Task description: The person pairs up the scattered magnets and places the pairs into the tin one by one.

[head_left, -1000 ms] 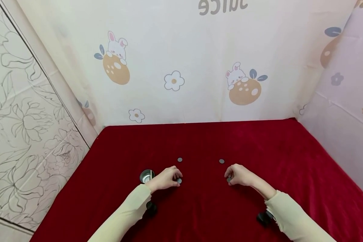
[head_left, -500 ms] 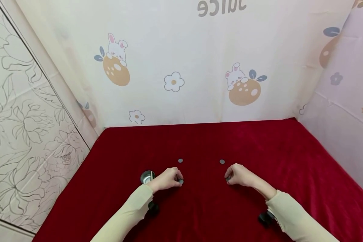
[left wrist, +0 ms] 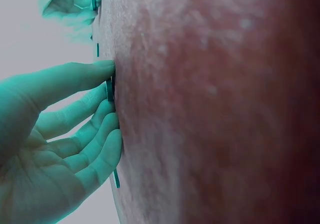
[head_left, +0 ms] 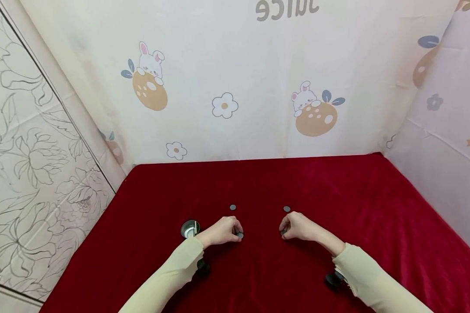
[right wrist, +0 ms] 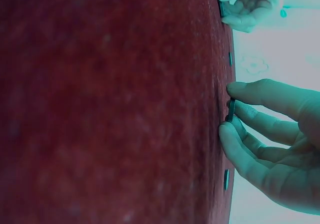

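My left hand (head_left: 224,230) pinches a small grey disc (head_left: 240,235) at its fingertips, low over the red cloth. In the left wrist view this disc (left wrist: 109,91) stands between thumb and forefinger at cloth level. Opposite it, my right hand (head_left: 300,227) pinches another grey disc (head_left: 283,233), mostly hidden by the fingers. The right wrist view shows that disc (right wrist: 231,110) edge-on between thumb and fingers, close to the cloth. Two more grey discs lie flat farther back, one left (head_left: 233,207) and one right (head_left: 287,208), the latter just behind my right hand.
A small metal bowl (head_left: 185,229) stands on the red cloth (head_left: 258,178) left of my left hand, with a pale stick-like piece across its right side. A printed curtain (head_left: 258,87) hangs behind the table. Dark wrist devices sit under both forearms.
Both hands have drawn closer together: the left hand slid a little right with its disc, the right hand moved left with its own. The two rear discs and the bowl stay put.
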`<state>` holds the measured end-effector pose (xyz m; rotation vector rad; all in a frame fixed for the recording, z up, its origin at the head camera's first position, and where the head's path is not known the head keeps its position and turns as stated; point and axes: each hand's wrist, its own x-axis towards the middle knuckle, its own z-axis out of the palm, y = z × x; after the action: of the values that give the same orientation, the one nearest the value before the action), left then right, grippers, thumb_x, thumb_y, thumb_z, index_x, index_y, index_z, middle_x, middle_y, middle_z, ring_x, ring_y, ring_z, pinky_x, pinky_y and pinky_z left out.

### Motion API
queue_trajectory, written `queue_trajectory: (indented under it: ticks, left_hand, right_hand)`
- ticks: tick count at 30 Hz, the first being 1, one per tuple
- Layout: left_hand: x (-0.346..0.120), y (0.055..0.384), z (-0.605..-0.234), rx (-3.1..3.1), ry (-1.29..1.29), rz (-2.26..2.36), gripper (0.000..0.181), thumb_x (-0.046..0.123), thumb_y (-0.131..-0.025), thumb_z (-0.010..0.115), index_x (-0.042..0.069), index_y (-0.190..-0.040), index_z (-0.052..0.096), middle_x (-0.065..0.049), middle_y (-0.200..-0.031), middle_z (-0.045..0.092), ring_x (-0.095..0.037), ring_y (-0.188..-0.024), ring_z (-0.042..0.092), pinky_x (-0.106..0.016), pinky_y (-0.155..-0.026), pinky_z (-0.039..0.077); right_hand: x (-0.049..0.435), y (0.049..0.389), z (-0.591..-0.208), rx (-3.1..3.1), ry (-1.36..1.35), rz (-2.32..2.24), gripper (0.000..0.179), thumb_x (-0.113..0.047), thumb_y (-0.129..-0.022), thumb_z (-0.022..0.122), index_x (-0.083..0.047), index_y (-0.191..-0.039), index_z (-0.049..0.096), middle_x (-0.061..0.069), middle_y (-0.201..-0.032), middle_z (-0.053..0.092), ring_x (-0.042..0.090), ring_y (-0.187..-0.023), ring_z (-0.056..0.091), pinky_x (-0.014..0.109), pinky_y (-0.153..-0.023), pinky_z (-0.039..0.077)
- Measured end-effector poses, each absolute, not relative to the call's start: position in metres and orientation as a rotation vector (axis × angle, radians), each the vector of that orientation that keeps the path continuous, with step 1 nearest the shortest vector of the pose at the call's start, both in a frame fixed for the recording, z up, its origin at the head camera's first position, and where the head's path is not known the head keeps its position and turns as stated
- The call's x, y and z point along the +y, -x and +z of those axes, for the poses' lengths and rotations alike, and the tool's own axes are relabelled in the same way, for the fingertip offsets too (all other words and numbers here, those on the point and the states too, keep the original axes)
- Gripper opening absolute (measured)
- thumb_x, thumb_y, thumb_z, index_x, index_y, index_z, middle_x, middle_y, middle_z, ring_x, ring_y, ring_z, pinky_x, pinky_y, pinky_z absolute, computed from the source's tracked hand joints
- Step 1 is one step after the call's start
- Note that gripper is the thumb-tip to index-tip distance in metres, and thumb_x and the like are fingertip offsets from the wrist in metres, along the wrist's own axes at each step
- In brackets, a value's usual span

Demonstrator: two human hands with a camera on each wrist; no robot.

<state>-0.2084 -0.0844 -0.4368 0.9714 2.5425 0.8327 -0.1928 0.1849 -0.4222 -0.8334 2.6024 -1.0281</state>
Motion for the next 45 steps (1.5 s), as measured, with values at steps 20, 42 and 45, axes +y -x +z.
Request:
queue_trajectory:
  ticks: [20, 42, 45]
  left_hand:
    - [-0.065, 0.209, -0.437, 2.546, -0.993, 0.772, 0.009, 0.009, -0.078, 0.067, 0.006, -0.086, 0.065, 0.002, -0.081, 0.053, -0.004, -0.069, 0.050, -0.014, -0.062, 0.043]
    - [-0.046, 0.208, -0.436, 2.551, -0.983, 0.715, 0.011, 0.010, -0.078, 0.067, 0.005, -0.088, 0.065, 0.002, -0.083, 0.054, -0.004, -0.070, 0.050, -0.013, -0.062, 0.042]
    - [-0.045, 0.209, -0.437, 2.552, -0.985, 0.716, 0.011, 0.010, -0.078, 0.067, 0.005, -0.088, 0.065, 0.002, -0.083, 0.055, -0.004, -0.070, 0.050, -0.013, -0.062, 0.042]
  right_hand:
    - [0.163, 0.195, -0.422, 2.549, 0.900, -1.046, 0.012, 0.003, -0.070, 0.067, 0.004, -0.081, 0.066, 0.007, -0.074, 0.064, 0.006, -0.062, 0.057, 0.018, -0.057, 0.046]
    - [0.141, 0.196, -0.426, 2.547, 0.908, -1.040, 0.011, 0.002, -0.070, 0.068, 0.004, -0.080, 0.067, 0.004, -0.070, 0.063, 0.003, -0.058, 0.054, 0.018, -0.054, 0.045]
    - [0.139, 0.196, -0.427, 2.556, 0.905, -1.033, 0.010, 0.002, -0.069, 0.068, 0.003, -0.079, 0.067, 0.004, -0.070, 0.063, 0.003, -0.058, 0.053, 0.017, -0.054, 0.044]
